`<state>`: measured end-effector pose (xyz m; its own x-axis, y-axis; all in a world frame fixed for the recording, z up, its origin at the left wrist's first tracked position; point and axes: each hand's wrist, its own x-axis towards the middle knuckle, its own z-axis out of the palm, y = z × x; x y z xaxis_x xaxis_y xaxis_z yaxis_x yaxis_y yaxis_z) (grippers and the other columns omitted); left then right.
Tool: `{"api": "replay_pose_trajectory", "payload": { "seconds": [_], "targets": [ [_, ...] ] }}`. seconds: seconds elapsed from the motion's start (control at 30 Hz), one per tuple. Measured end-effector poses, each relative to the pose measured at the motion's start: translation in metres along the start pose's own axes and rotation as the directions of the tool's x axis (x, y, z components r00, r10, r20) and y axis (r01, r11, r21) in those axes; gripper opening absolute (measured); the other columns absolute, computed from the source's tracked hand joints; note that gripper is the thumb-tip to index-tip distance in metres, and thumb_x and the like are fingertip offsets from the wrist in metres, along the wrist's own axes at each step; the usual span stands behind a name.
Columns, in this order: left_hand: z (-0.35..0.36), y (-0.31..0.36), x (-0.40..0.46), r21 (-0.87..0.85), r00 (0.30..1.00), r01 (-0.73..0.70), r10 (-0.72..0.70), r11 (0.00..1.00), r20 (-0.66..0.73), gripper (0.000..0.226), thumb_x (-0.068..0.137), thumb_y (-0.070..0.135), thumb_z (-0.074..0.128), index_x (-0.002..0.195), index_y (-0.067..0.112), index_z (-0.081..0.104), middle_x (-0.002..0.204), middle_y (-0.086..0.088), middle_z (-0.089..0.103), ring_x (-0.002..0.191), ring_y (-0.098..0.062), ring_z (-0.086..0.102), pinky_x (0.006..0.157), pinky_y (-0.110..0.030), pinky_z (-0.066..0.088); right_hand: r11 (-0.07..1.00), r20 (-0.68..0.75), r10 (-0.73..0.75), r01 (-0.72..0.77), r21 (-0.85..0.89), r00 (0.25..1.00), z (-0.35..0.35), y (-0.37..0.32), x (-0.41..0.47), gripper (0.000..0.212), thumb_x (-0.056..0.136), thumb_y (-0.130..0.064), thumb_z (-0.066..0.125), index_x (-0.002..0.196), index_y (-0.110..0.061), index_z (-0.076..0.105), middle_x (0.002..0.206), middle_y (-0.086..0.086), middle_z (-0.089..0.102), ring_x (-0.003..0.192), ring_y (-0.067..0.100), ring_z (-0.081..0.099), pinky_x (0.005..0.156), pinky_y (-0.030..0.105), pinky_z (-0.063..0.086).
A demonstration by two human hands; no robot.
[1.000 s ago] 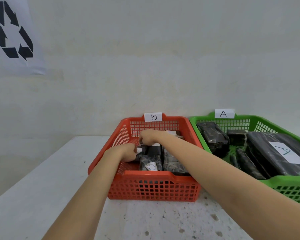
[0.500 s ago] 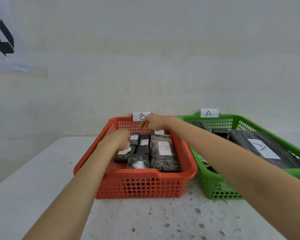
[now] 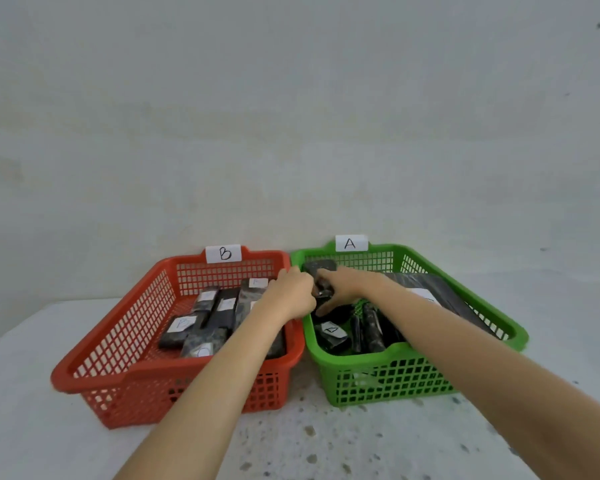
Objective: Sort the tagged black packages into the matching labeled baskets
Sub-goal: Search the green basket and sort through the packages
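Small black pkg (image 3: 323,289) sits at the green basket's (image 3: 513,332) far-left corner, approx 10 o'clock inside it, pinched between both hands. Right hand (image 3: 340,284) grip clamped on pkg's top; left hand (image 3: 291,294) closed against its left end, above the shared rims. Tag on this pkg not legible. Judgement: read tag before release; if B, lift clear of both rims, set flat in red basket (image 3: 84,370) at 9 o'clock, tag up. Tabletop (image 3: 326,445) speckled.

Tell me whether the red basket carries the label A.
No. The red basket carries a white label marked B; the A label is on the green basket.
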<state>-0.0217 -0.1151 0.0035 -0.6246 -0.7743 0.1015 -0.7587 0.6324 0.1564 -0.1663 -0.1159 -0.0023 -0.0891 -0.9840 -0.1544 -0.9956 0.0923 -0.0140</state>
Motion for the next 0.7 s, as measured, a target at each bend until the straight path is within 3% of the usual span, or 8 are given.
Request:
{"api": "replay_pose_trajectory", "payload": {
  "seconds": [0.1, 0.17, 0.23, 0.37, 0.43, 0.53, 0.6, 0.7],
  "targets": [
    [0.006, 0.001, 0.005, 0.075, 0.998, 0.029, -0.025, 0.997, -0.051, 0.035, 0.088, 0.008, 0.043, 0.118, 0.004, 0.061, 0.130, -0.019, 0.041, 0.121, -0.036, 0.038, 0.103, -0.046, 0.037, 0.986, -0.117, 0.057, -0.074, -0.146, 0.992, 0.000, 0.000, 0.006, 0.083, 0.078, -0.060, 0.057, 0.139, -0.014, 0.023, 0.137, 0.015, 0.047, 0.125, 0.036, 0.044, 0.102, 0.054, 0.035],
    [0.008, 0.001, 0.008, 0.066, 0.997, 0.043, -0.038, 0.997, -0.074, 0.034, 0.089, 0.010, 0.041, 0.115, 0.004, 0.063, 0.130, -0.017, 0.041, 0.121, -0.035, 0.037, 0.104, -0.045, 0.037, 0.997, -0.091, 0.071, -0.074, -0.032, 0.993, -0.004, 0.007, 0.006, 0.079, 0.085, -0.050, 0.055, 0.141, -0.009, 0.019, 0.140, 0.016, 0.044, 0.126, 0.035, 0.044, 0.105, 0.052, 0.034],
    [0.010, 0.001, 0.011, 0.052, 0.994, 0.058, -0.053, 0.997, -0.092, 0.033, 0.090, 0.011, 0.040, 0.112, 0.005, 0.064, 0.130, -0.016, 0.041, 0.121, -0.034, 0.037, 0.103, -0.045, 0.037, 0.979, -0.085, 0.066, -0.048, 0.198, 0.994, -0.008, 0.021, 0.002, 0.078, 0.086, -0.041, 0.058, 0.142, -0.004, 0.017, 0.140, 0.017, 0.044, 0.124, 0.033, 0.046, 0.102, 0.039, 0.039],
    [0.013, 0.002, 0.016, 0.062, 0.987, 0.098, -0.089, 0.993, -0.135, 0.030, 0.089, 0.012, 0.043, 0.109, 0.005, 0.064, 0.126, -0.015, 0.045, 0.119, -0.033, 0.041, 0.099, -0.044, 0.037, 0.727, -0.299, 0.247, 0.027, 0.686, 0.922, -0.015, 0.057, -0.005, 0.060, 0.088, -0.038, 0.053, 0.131, -0.003, 0.032, 0.111, 0.015, 0.058, 0.097, 0.026, 0.054, 0.076, 0.027, 0.039],
    [0.014, 0.005, 0.020, 0.113, 0.983, 0.117, -0.099, 0.987, -0.152, 0.030, 0.089, 0.013, 0.043, 0.109, 0.003, 0.063, 0.125, -0.016, 0.047, 0.118, -0.034, 0.042, 0.098, -0.044, 0.036, 0.581, -0.343, 0.416, 0.044, 0.813, 0.842, -0.017, 0.069, -0.004, 0.051, 0.086, -0.040, 0.053, 0.123, -0.006, 0.042, 0.102, 0.011, 0.054, 0.090, 0.023, 0.050, 0.065, 0.028, 0.037],
    [0.013, 0.011, 0.027, 0.228, 0.985, 0.097, -0.061, 0.969, -0.160, 0.032, 0.087, 0.019, 0.045, 0.107, 0.003, 0.064, 0.124, -0.016, 0.049, 0.120, -0.033, 0.040, 0.099, -0.045, 0.032, 0.463, -0.321, 0.511, 0.060, 0.884, 0.798, -0.014, 0.077, -0.001, 0.043, 0.083, -0.044, 0.053, 0.109, -0.009, 0.049, 0.096, 0.007, 0.054, 0.087, 0.021, 0.050, 0.067, 0.029, 0.037],
    [0.012, 0.014, 0.031, 0.298, 0.996, 0.007, 0.020, 0.955, -0.088, 0.035, 0.085, 0.029, 0.047, 0.105, 0.008, 0.067, 0.119, -0.013, 0.053, 0.119, -0.029, 0.043, 0.099, -0.046, 0.031, 0.457, -0.330, 0.528, 0.066, 0.887, 0.782, -0.013, 0.078, 0.000, 0.037, 0.082, -0.045, 0.053, 0.099, -0.012, 0.049, 0.093, 0.007, 0.055, 0.086, 0.022, 0.051, 0.069, 0.029, 0.038],
    [0.015, 0.022, 0.034, 0.456, 0.979, -0.180, 0.113, 0.872, 0.170, 0.050, 0.081, 0.055, 0.050, 0.099, 0.011, 0.068, 0.098, -0.004, 0.064, 0.103, -0.024, 0.056, 0.099, -0.048, 0.028, 0.554, -0.371, 0.471, 0.058, 0.830, 0.800, -0.014, 0.074, 0.001, 0.036, 0.081, -0.046, 0.057, 0.096, -0.014, 0.049, 0.091, 0.007, 0.055, 0.084, 0.023, 0.050, 0.061, 0.028, 0.037]
  ]
}}
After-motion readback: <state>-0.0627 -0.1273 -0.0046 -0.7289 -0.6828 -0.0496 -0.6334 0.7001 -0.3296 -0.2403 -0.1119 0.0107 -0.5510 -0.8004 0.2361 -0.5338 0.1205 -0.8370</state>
